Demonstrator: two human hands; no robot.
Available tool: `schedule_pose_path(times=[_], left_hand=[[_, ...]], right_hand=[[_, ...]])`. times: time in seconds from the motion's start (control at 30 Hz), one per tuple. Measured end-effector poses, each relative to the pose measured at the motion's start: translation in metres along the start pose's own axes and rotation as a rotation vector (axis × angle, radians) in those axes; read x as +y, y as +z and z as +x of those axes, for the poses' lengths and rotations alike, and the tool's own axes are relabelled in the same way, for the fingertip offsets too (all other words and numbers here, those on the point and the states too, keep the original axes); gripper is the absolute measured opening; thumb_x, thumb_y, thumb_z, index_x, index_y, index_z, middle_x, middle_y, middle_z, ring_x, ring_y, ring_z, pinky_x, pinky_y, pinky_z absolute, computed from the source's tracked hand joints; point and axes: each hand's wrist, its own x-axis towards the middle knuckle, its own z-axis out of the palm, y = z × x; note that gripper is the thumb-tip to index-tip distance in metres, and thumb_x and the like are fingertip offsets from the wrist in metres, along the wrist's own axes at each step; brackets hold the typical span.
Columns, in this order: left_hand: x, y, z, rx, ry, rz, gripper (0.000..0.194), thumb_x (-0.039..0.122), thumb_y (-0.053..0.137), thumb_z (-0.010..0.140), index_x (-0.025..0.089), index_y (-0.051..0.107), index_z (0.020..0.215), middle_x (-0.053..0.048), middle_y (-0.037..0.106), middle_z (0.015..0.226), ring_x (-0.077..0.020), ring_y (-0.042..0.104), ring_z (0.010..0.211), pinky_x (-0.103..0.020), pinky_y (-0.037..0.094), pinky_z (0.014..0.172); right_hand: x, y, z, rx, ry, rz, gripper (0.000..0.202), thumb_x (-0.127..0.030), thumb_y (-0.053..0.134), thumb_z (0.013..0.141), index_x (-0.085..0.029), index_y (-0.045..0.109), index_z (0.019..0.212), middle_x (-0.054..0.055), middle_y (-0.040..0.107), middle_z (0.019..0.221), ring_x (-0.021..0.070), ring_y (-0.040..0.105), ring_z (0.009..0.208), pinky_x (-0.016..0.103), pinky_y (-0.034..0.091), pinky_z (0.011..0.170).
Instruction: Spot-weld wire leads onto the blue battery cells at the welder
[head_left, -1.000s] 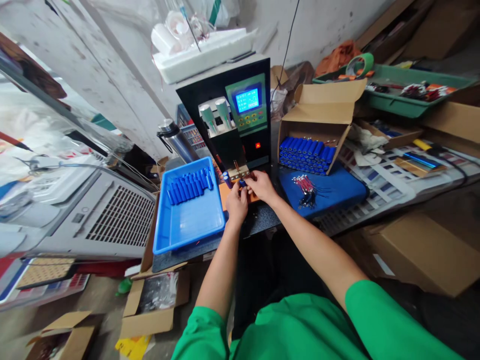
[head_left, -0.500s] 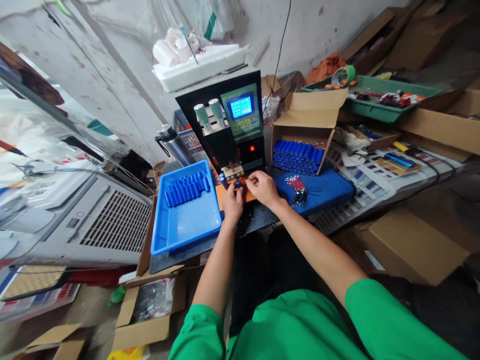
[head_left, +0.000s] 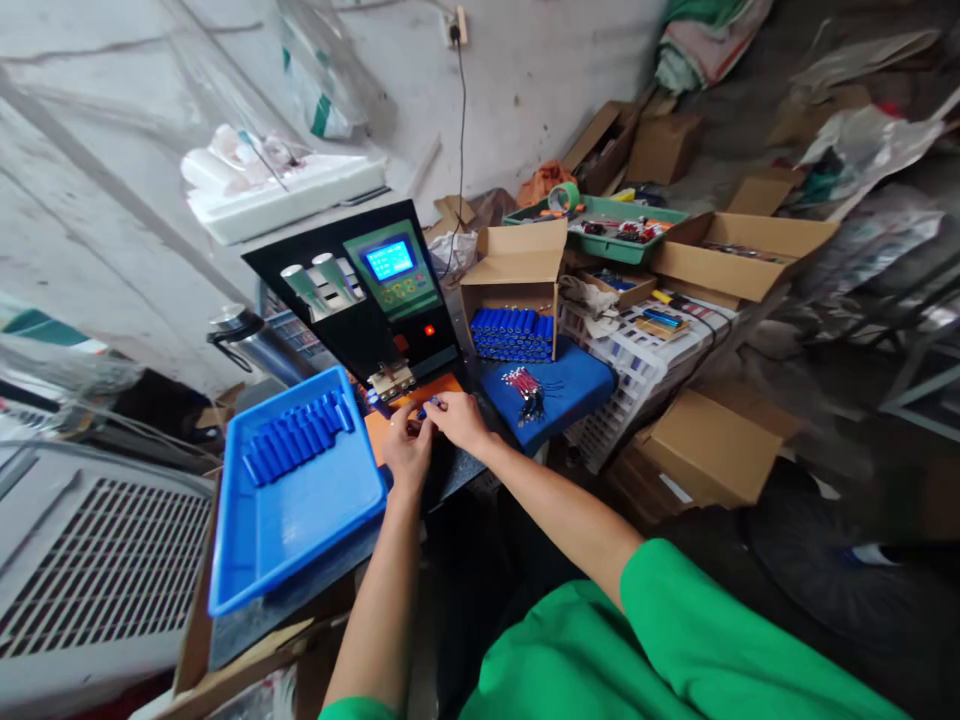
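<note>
In front of the spot welder (head_left: pixel 390 300), both hands meet over an orange board (head_left: pixel 379 436). A blue cylindrical battery cell (head_left: pixel 429 406) sits between them, partly hidden by the fingers. My left hand (head_left: pixel 409 446) is closed around its near left side, thumb and fingers bent. My right hand (head_left: pixel 459 420) pinches at its right end; whether a wire is in that pinch is too small to tell. Another blue cell (head_left: pixel 377 401) stands by the welder's electrodes, left of the hands. Red and black wire leads (head_left: pixel 527 390) lie bunched on a blue pad (head_left: pixel 577 385) to the right.
At left a blue tray (head_left: pixel 300 545) holds a row of blue cells. A cardboard box (head_left: pixel 521 245) of stacked cells stands right of the welder. A steel flask (head_left: pixel 251 340) is behind the tray. Farther right are a green tray (head_left: pixel 615 245) and more cardboard boxes (head_left: pixel 705 445).
The view has swung right, so the bench appears farther left. My right hand has closed in on the cell beside my left hand; earlier the two hands were slightly apart.
</note>
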Motion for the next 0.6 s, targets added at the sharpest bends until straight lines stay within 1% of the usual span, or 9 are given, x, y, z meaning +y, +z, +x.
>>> schedule_pose_path(times=[0.07, 0.13, 0.2, 0.27, 0.33, 0.37, 0.43, 0.5, 0.6], left_hand=[[0.000, -0.001, -0.001, 0.008, 0.009, 0.005, 0.042, 0.044, 0.062, 0.086, 0.018, 0.064, 0.119, -0.002, 0.066, 0.085, -0.0134, 0.059, 0.068, -0.026, 0.049, 0.069], [0.000, -0.003, -0.002, 0.005, 0.021, 0.035, 0.040, 0.046, 0.061, 0.087, 0.019, 0.067, 0.115, -0.003, 0.068, 0.087, -0.0144, 0.061, 0.069, -0.028, 0.049, 0.069], [0.000, -0.003, -0.002, -0.001, 0.027, 0.080, 0.034, 0.046, 0.060, 0.087, 0.021, 0.070, 0.107, -0.003, 0.070, 0.086, -0.0157, 0.063, 0.072, -0.028, 0.048, 0.071], [0.001, -0.002, 0.000, -0.004, 0.026, 0.108, 0.031, 0.046, 0.060, 0.087, 0.022, 0.071, 0.103, -0.002, 0.071, 0.085, -0.0165, 0.065, 0.075, -0.028, 0.048, 0.072], [0.003, -0.001, 0.001, 0.003, 0.024, 0.120, 0.030, 0.046, 0.060, 0.087, 0.022, 0.072, 0.101, -0.002, 0.071, 0.084, -0.0169, 0.065, 0.074, -0.028, 0.047, 0.071], [0.003, -0.001, 0.001, 0.007, 0.021, 0.125, 0.031, 0.047, 0.060, 0.087, 0.022, 0.072, 0.099, -0.002, 0.071, 0.083, -0.0171, 0.065, 0.073, -0.028, 0.047, 0.071], [0.004, -0.001, 0.002, 0.013, 0.018, 0.134, 0.031, 0.048, 0.060, 0.086, 0.022, 0.072, 0.098, -0.002, 0.071, 0.081, -0.0174, 0.065, 0.072, -0.029, 0.047, 0.070], [0.004, -0.001, 0.001, 0.009, 0.022, 0.134, 0.031, 0.048, 0.060, 0.086, 0.023, 0.072, 0.098, -0.002, 0.070, 0.079, -0.0176, 0.065, 0.072, -0.029, 0.047, 0.070], [0.004, -0.003, 0.001, 0.007, 0.030, 0.129, 0.031, 0.048, 0.060, 0.085, 0.023, 0.072, 0.098, -0.002, 0.070, 0.079, -0.0181, 0.065, 0.073, -0.029, 0.047, 0.070]], right_hand=[[0.010, -0.012, 0.002, 0.085, -0.038, -0.021, 0.025, -0.031, 0.057, 0.096, -0.018, 0.075, 0.085, 0.004, 0.072, 0.075, 0.0151, 0.063, 0.068, 0.022, 0.047, 0.068], [0.023, -0.034, 0.006, 0.220, -0.084, -0.082, 0.027, -0.030, 0.056, 0.096, -0.016, 0.076, 0.106, 0.008, 0.073, 0.089, 0.0173, 0.066, 0.078, 0.024, 0.051, 0.077], [0.039, -0.065, 0.013, 0.360, -0.101, -0.164, 0.035, -0.030, 0.053, 0.098, -0.015, 0.070, 0.125, 0.012, 0.072, 0.103, 0.0201, 0.067, 0.090, 0.028, 0.052, 0.088], [0.053, -0.098, 0.022, 0.461, -0.097, -0.263, 0.039, -0.030, 0.049, 0.100, -0.016, 0.067, 0.131, 0.014, 0.069, 0.110, 0.0222, 0.066, 0.101, 0.031, 0.051, 0.097], [0.066, -0.125, 0.032, 0.514, -0.066, -0.369, 0.042, -0.028, 0.044, 0.101, -0.015, 0.064, 0.136, 0.016, 0.066, 0.115, 0.0233, 0.065, 0.107, 0.033, 0.049, 0.102], [0.071, -0.135, 0.038, 0.525, -0.038, -0.417, 0.044, -0.026, 0.043, 0.101, -0.012, 0.062, 0.138, 0.017, 0.065, 0.116, 0.0240, 0.064, 0.108, 0.033, 0.049, 0.102], [0.079, -0.147, 0.049, 0.499, 0.030, -0.503, 0.045, -0.024, 0.042, 0.101, -0.009, 0.059, 0.140, 0.019, 0.064, 0.117, 0.0253, 0.065, 0.108, 0.034, 0.049, 0.101], [0.084, -0.149, 0.059, 0.432, 0.114, -0.576, 0.047, -0.022, 0.041, 0.101, -0.009, 0.057, 0.143, 0.019, 0.063, 0.117, 0.0254, 0.066, 0.104, 0.033, 0.050, 0.098], [0.085, -0.146, 0.070, 0.346, 0.234, -0.664, 0.048, -0.021, 0.039, 0.102, -0.013, 0.054, 0.146, 0.019, 0.063, 0.120, 0.0253, 0.068, 0.099, 0.033, 0.052, 0.093]])
